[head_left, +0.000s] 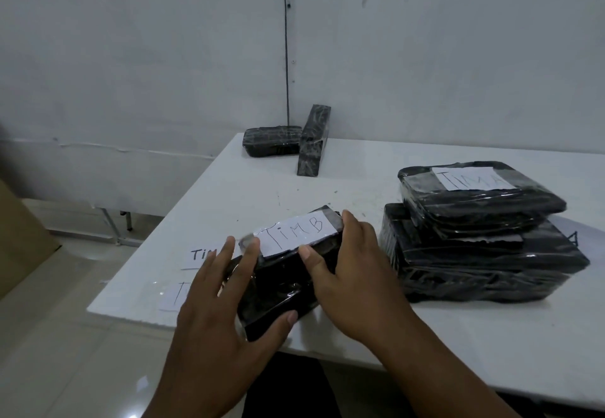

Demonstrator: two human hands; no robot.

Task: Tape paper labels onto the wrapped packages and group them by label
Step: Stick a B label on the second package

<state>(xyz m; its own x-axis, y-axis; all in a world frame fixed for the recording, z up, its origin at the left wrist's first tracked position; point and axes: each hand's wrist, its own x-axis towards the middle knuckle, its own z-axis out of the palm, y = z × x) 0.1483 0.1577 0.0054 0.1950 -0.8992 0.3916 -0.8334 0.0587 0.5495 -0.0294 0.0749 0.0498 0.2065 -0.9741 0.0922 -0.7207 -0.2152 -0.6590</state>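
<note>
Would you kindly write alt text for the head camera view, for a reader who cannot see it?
Both hands, left hand and right hand, hold a black wrapped package with a paper label reading "TIM B" on a white table. Right: a stack of packages; far side: two unlabelled packages.

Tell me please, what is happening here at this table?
A person is labelling black wrapped packages. Both hands, the left and the right, hold one package near the table's front edge and press a paper label reading "TIM B" onto its top. Two loose labels lie to the left. On the right, two labelled packages are stacked; the top one reads "TIM A". Two unlabelled packages wait at the far edge.
</note>
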